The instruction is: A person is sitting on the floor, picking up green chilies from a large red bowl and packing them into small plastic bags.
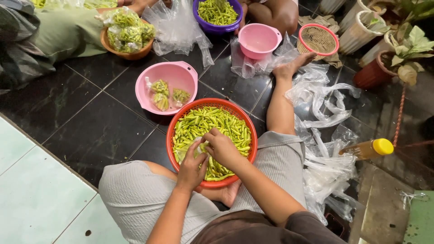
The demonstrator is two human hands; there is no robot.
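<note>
You see glossy green chillies (212, 124) in a smooth orange plastic bowl (174, 129), crinkly clear plastic bags (325, 171), and polished dark floor tiles (90, 131).

Chillies (226, 124) in basket (174, 129) between knees

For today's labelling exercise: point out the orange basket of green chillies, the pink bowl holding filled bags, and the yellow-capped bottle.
orange basket (173, 128), head view, left rim
pink bowl (177, 73), head view, bare inner wall
yellow-capped bottle (361, 149), head view, amber body
</note>
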